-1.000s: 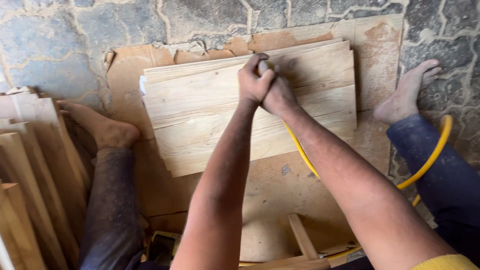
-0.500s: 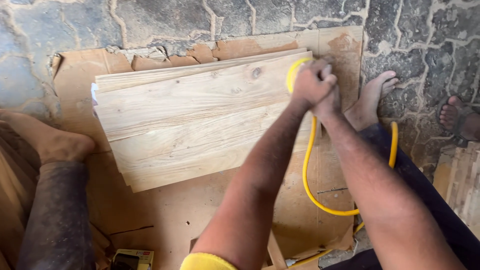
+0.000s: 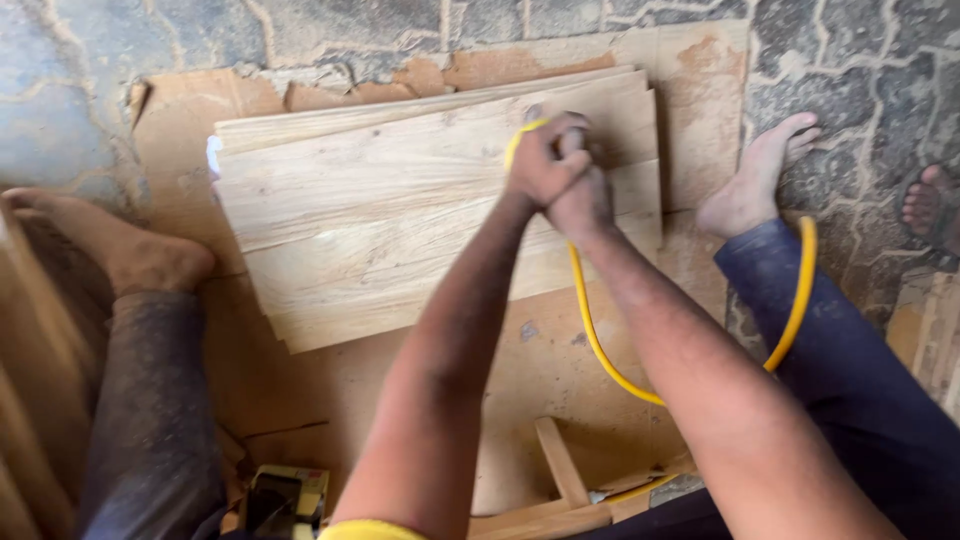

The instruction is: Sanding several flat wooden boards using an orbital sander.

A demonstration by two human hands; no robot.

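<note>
Wooden boards (image 3: 400, 230) lie stacked on a plywood sheet (image 3: 520, 370); left hand (image 3: 540, 165) and right hand (image 3: 583, 195), fingers closed, clasp a hidden tool trailing a yellow hose (image 3: 600, 350).

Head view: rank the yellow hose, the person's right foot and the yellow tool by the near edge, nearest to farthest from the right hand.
1. Yellow hose, touching the right hand.
2. Right foot, to its right.
3. Yellow tool, bottom edge, lower left.
</note>
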